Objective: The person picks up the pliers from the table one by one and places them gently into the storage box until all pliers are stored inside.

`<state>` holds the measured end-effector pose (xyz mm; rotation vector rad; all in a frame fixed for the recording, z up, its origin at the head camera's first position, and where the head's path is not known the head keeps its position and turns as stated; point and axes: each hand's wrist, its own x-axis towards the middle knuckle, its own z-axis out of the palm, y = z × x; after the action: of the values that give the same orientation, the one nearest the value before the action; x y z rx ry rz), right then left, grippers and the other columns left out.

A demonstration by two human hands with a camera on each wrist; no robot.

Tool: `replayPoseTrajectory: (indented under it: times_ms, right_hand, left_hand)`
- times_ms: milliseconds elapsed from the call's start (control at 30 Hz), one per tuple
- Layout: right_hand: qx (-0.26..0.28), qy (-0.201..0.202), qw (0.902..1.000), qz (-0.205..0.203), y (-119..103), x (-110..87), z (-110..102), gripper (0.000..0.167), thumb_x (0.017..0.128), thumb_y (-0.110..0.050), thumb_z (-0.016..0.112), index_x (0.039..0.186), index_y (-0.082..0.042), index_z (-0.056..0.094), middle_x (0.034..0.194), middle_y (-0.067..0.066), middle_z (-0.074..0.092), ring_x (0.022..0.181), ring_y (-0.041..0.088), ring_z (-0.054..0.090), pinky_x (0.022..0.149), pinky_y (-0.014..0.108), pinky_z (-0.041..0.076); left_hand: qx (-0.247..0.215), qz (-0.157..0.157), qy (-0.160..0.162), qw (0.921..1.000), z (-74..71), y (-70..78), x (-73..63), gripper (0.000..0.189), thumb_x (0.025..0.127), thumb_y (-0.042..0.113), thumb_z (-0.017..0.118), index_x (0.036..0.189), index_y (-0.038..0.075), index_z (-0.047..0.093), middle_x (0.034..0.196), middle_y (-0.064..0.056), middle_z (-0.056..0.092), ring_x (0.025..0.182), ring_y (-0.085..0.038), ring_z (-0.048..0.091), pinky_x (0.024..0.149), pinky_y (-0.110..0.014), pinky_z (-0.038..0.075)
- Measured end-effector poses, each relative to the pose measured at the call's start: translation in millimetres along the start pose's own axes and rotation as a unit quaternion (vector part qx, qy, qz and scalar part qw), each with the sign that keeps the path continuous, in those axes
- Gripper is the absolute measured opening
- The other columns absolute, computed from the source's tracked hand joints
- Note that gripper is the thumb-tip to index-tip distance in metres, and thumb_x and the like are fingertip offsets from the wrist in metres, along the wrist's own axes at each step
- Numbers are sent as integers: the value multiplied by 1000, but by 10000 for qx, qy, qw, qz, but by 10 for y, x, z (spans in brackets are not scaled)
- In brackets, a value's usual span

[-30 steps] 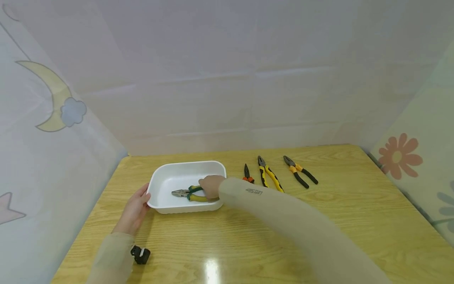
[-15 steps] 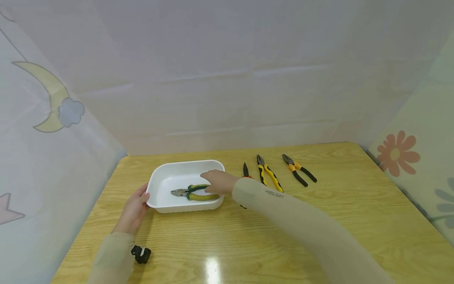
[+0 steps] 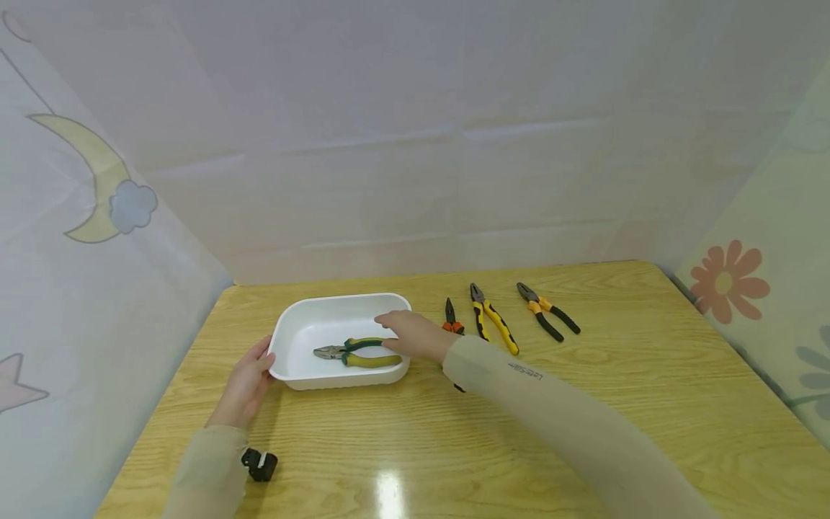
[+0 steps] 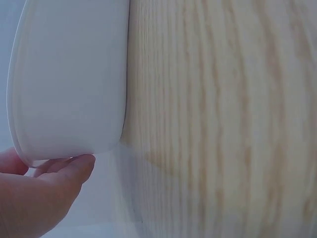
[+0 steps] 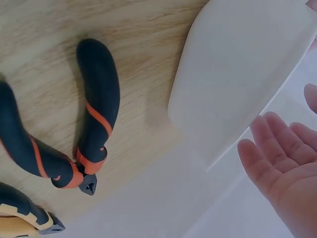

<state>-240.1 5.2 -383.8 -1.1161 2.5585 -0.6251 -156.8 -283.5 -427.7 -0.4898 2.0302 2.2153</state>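
Observation:
A white plastic tray (image 3: 344,383) stands at the left of the table. Inside it lie pliers with green and yellow handles (image 3: 369,361), their metal jaws to the left. My left hand (image 3: 246,383) holds the tray's left end, with the rim (image 4: 17,114) between thumb and fingers in the left wrist view. Above the tray's right end is my right hand (image 3: 418,337), its fingers extended and apart, with nothing in it. Partly behind the right arm lie black and orange pliers (image 5: 99,99), seen more fully in the right wrist view.
To the right, yellow and black pliers (image 3: 498,326) lie splayed on the wooden table (image 3: 337,447). Further right are pliers with orange and black handles (image 3: 550,317). Printed cloth (image 3: 389,180) rises behind the table. A small black device (image 3: 261,466) sits by the left sleeve.
My right hand has let go of the green and yellow pliers in the tray and drawn back to the right, fingers now extended. The left hand stays on the rim.

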Motion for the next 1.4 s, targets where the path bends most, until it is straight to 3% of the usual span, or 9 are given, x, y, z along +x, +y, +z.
replayPoseTrajectory:
  times_ms: [400, 633, 1400]
  right_hand:
    - [368, 346, 9986, 167, 130, -213, -44, 51, 96, -12, 62, 142, 2, 45, 132, 20, 56, 120, 31, 55, 97, 41, 47]
    - [560, 577, 9960, 393, 122, -406, -154, 54, 96, -15, 63, 144, 1, 43, 140, 17, 50, 130, 31, 46, 105, 44, 40]
    - [140, 1015, 9945, 222, 284, -647, -184, 56, 95, -21, 64, 143, 0, 45, 141, 16, 50, 128, 31, 48, 103, 45, 43]
  left_hand:
    - [12, 53, -21, 10000, -6, -17, 5, 52, 106, 2, 19, 153, 0, -3, 160, -15, -1, 146, -28, 8, 117, -42, 15]
    - [30, 49, 1, 10000, 1, -23, 6, 52, 106, 3, 19, 154, 1, -2, 160, -14, -1, 146, -27, 8, 117, -42, 16]
    - [40, -36, 98, 9999, 8, -8, -9, 53, 106, 3, 20, 154, 1, -1, 161, -14, -1, 146, -28, 8, 118, -41, 14]
